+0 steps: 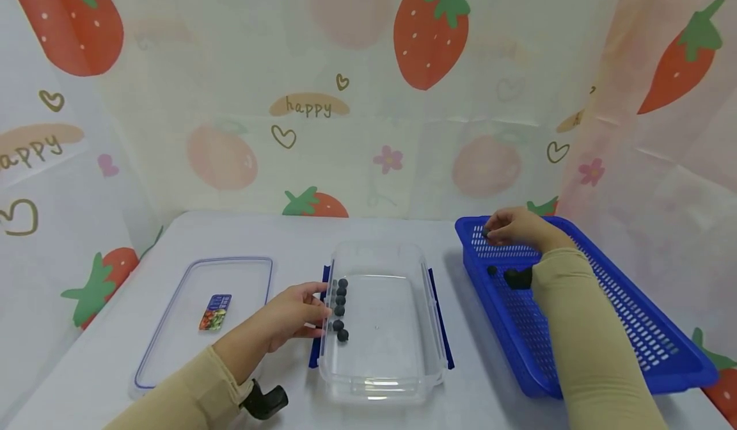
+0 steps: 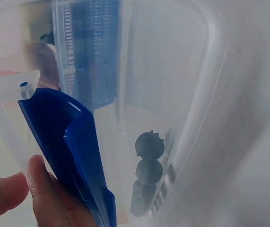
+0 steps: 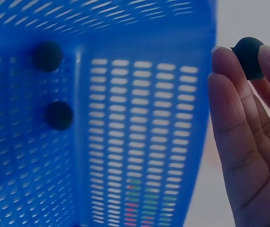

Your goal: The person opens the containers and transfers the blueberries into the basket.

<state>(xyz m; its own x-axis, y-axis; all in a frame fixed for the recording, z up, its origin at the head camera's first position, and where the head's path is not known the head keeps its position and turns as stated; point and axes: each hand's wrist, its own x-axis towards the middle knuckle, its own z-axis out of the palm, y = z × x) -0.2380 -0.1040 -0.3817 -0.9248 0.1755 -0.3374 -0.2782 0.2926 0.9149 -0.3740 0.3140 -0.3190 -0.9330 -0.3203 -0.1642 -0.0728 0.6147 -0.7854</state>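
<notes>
My right hand is over the far left corner of the blue basket. Between thumb and fingers it pinches a dark, round blueberry with a small pointed crown. Two more blueberries, one of them lower, lie in the basket in the right wrist view. My left hand holds the left edge of a clear plastic box, by its blue side clip. Inside that box, several blueberries line up along the left wall; the left wrist view shows some through the plastic.
Left of the box a clear lid with a blue rim lies on the white table, bearing a small printed label. Strawberry-patterned sheets enclose the back and sides. A second blue clip hangs on the box's right side.
</notes>
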